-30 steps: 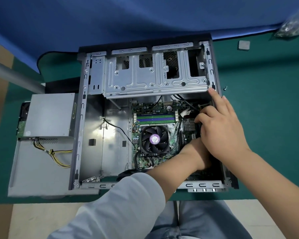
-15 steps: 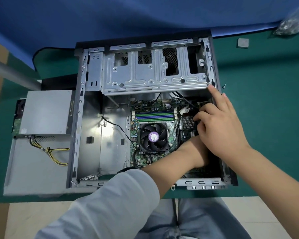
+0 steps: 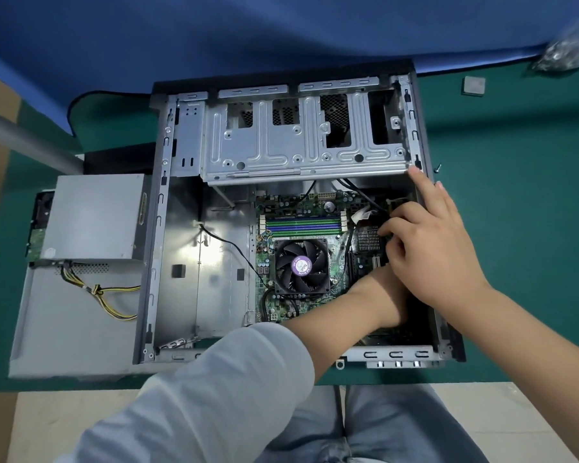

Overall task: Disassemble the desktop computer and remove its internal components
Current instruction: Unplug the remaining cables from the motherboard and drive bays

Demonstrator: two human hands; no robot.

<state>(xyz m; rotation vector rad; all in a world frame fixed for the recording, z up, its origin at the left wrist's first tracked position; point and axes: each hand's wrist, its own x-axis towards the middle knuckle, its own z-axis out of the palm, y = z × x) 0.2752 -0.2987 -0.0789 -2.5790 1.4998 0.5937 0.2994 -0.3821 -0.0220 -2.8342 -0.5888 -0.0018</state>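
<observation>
The open computer case (image 3: 163, 208) lies flat on a green mat. Inside it sits the motherboard (image 3: 315, 198) with a black CPU fan (image 3: 301, 265) and green and blue memory slots (image 3: 303, 225). My right hand (image 3: 438, 248) hovers over the board's right side. Its index finger lies straight against the case's right rail, while the other fingers curl down beside a small silver heatsink (image 3: 368, 238). My left hand (image 3: 378, 295) reaches in beneath the right one, so its fingers are hidden. An empty drive cage (image 3: 281, 148) spans the top of the case.
A grey power supply (image 3: 94, 215) with yellow and black cables (image 3: 107, 292) rests on the detached side panel (image 3: 67, 342) left of the case. A loose screw (image 3: 438, 167), a small square chip (image 3: 473, 85) and a plastic bag (image 3: 565, 51) lie to the right.
The view has shifted slightly, so the case sits a little higher in the frame. Both hands stay in the same place over the board's right side.
</observation>
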